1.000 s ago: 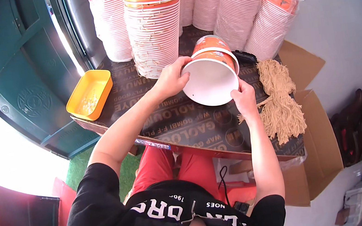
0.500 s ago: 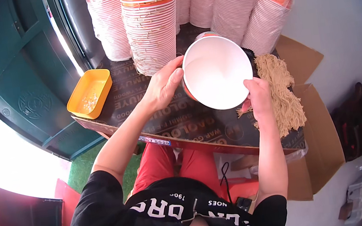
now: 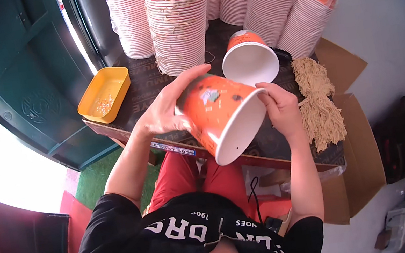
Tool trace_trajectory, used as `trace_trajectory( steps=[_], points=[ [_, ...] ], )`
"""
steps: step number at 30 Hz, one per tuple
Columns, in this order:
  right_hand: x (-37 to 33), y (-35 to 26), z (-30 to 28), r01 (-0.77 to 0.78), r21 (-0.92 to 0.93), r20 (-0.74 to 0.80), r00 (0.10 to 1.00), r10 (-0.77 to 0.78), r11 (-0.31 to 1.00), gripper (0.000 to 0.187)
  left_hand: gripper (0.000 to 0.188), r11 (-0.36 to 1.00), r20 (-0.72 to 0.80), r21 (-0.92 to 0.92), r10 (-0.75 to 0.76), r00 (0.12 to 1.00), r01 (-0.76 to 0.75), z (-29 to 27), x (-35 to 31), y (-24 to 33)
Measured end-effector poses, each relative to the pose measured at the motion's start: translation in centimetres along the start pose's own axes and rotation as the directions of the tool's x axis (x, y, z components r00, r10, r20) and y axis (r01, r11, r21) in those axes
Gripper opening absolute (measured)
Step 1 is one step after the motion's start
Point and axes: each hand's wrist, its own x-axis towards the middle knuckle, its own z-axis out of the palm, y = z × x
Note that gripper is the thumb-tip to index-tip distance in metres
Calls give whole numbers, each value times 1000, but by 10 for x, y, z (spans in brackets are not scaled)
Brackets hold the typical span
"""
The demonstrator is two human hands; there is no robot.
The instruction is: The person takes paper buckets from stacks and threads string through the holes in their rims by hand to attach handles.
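Holding orange bucket (image 3: 218, 108); second bucket (image 3: 250, 59) behind; twine (image 3: 321, 119) right

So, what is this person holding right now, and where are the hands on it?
An orange bucket: the left hand cups its closed end, and the right hand pinches its open rim.

The paper bucket (image 3: 224, 114) looks smooth, the yarn (image 3: 319, 109) rough.

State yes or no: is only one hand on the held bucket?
No, the left hand cups the bucket near its base while the right hand grips its rim.
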Motion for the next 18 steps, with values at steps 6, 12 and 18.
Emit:
trace_trajectory(
  steps=[6,12,18],
  points=[
    [-5,20,30,174,-154,-106,976,-191,973,11,120,758,153,616,156,976,-217,26,-3,23],
    [-19,4,39,-85,27,-308,947,89,996,13,116,676,30,733,85,996,-80,51,-9,23],
    [-50,-36,40,-411,869,266,858,439,276,20,111,621,-91,784,142,986,-17,69,-19,12]
  ],
)
